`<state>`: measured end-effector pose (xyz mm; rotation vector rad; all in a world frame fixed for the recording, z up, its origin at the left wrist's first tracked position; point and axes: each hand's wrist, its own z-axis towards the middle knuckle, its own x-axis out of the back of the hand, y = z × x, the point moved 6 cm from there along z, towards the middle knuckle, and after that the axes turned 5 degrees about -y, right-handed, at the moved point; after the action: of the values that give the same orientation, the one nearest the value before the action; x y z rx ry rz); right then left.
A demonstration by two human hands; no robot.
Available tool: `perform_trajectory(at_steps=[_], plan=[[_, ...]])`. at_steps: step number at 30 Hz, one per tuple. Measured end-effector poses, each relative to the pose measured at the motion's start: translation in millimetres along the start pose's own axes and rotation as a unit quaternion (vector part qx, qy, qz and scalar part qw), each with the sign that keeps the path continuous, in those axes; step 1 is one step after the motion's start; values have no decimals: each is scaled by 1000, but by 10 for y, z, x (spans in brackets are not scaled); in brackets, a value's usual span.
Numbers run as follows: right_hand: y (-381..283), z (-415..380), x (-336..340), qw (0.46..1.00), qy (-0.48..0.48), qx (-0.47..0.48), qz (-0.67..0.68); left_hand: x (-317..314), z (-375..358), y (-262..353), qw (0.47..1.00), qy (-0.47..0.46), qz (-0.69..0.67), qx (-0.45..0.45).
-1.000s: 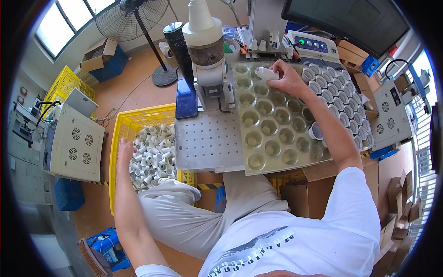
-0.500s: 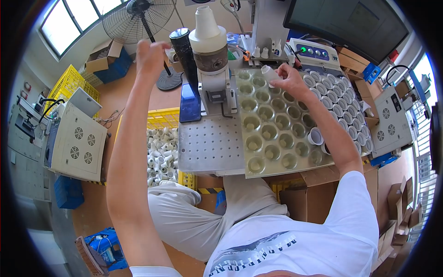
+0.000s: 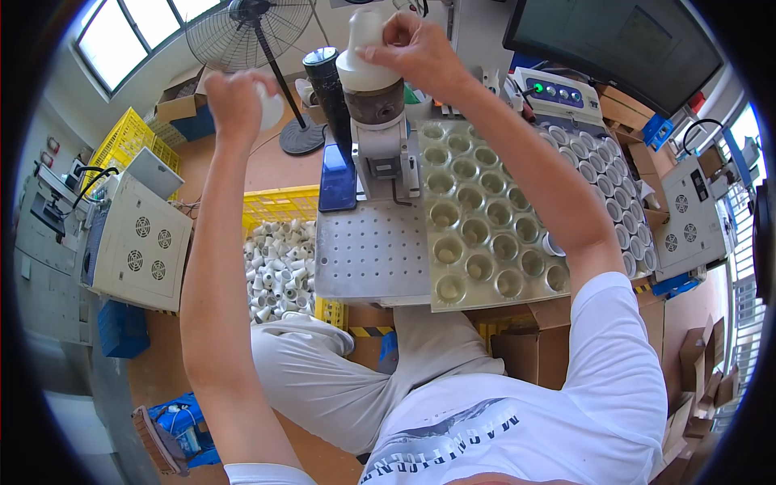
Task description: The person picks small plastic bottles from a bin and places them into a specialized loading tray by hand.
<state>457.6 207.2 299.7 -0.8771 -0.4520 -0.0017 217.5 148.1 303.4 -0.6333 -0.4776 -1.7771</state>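
My right hand (image 3: pixel 420 52) pinches a white plastic part (image 3: pixel 366 34) at the top of the cylindrical machine head (image 3: pixel 376 105). My left hand (image 3: pixel 237 97) is raised to the left of the machine, its fingers closed on a blurred white part (image 3: pixel 270 107). Right of the perforated metal plate (image 3: pixel 372 255) lies a translucent tray (image 3: pixel 453 301) with rows of round cups. White round parts (image 3: pixel 630 200) fill cups at its right side. My right forearm hides some of the tray.
A yellow crate (image 3: pixel 279 202) of small white parts stands lower left of the machine. A dark bottle (image 3: pixel 325 89) and a phone (image 3: pixel 337 179) are beside the machine. Behind are a fan (image 3: pixel 249 36), a control box (image 3: pixel 556 90) and a monitor (image 3: pixel 614 48).
My right hand has moved left and up from the tray to the machine top with a white part. My left hand has shifted slightly left and down, and a white part now shows at it.
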Motion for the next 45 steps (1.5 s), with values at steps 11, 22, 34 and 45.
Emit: perform_trajectory(at_steps=[11, 22, 34, 45], plan=[[1016, -652, 1276, 953, -85, -139, -255, -793, -4226, -2912, 811, -331, 72, 476], [1870, -1602, 1929, 814, -272, -291, -423, -1231, -3452, -2365, 855, -302, -46, 419], [1585, -1196, 1930, 857, -161, -257, -416, -851, -3634, -2296, 810, -285, -113, 500], [2197, -1312, 1240, 946, -36, -194, -256, -898, -3634, -2169, 771, -359, -157, 502]])
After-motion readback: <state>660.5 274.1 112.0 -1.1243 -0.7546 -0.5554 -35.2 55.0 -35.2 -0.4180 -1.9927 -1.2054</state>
